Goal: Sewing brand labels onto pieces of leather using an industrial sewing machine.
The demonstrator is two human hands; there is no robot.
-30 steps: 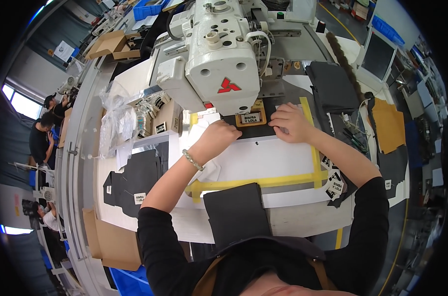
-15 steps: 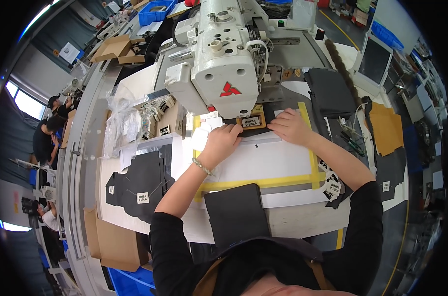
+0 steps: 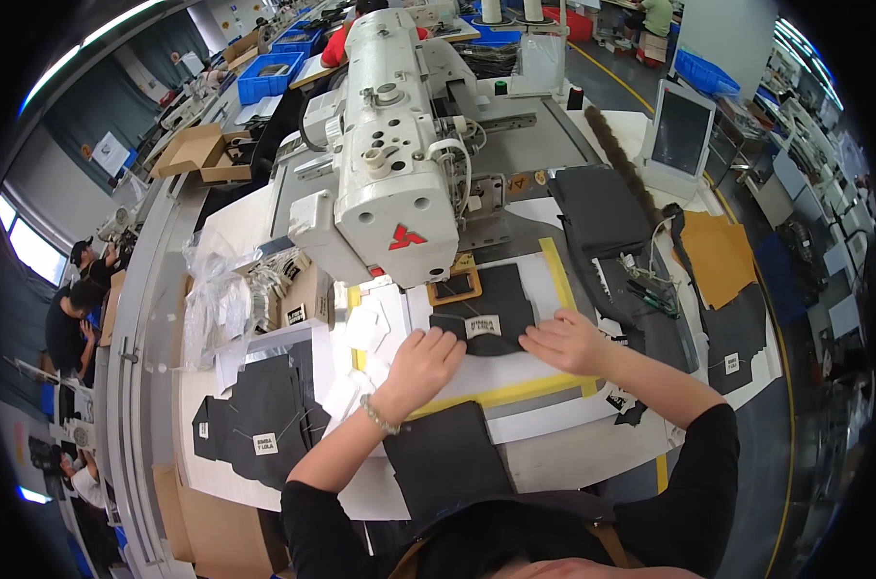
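A dark grey fabric piece [image 3: 503, 292] with a white label [image 3: 482, 327] lies on the white board [image 3: 457, 388] edged with yellow tape. My left hand [image 3: 420, 372] grips its near left corner with curled fingers. At the near right corner my right hand [image 3: 565, 343] pinches the edge. The near edge sags a little between both hands. Just beyond the label, a tan clamp frame [image 3: 470, 287] sits under the head of a white sewing machine [image 3: 389, 193]. The fingertips are partly hidden against the cloth.
A stack of dark pieces [image 3: 447, 454] lies near my body. More labelled pieces [image 3: 274, 425] are at the left, beside a carton of labels [image 3: 307, 299] and clear plastic bag [image 3: 216, 309]. At the right are folded dark fabric [image 3: 602, 207], snips [image 3: 653, 297] and a screen [image 3: 677, 135].
Both hands have drawn the fabric piece toward me, and its label now shows outside the clamp frame. The whole view has shifted too.
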